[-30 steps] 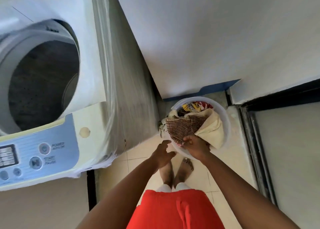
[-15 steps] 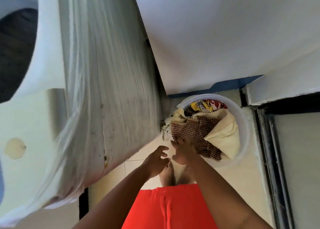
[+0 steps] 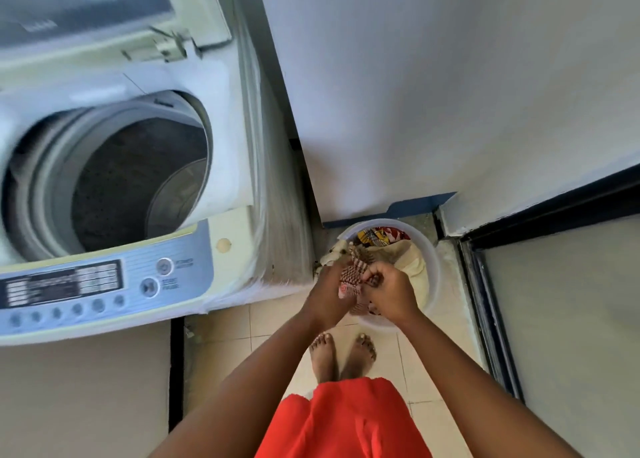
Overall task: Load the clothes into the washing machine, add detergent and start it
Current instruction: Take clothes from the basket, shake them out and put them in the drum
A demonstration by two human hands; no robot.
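a: washing machine [image 3: 221, 167] at left, lid up, drum [image 3: 114, 187] open and dark inside.
b: white basin [image 3: 431, 270] on the floor beside it, heaped with clothes [image 3: 408, 260].
a: checked cloth [image 3: 353, 274]?
b: above the basin, between both hands. left hand [image 3: 327, 293] and right hand [image 3: 389, 289] fingers curled, pinching it.

A white wall [image 3: 433, 77] is rising on the far right, a blue strip [image 3: 415, 208] running along its foot. Cream floor tiles [image 3: 277, 336] are lying near, and a dark-framed door [image 3: 561, 319] is standing at right.
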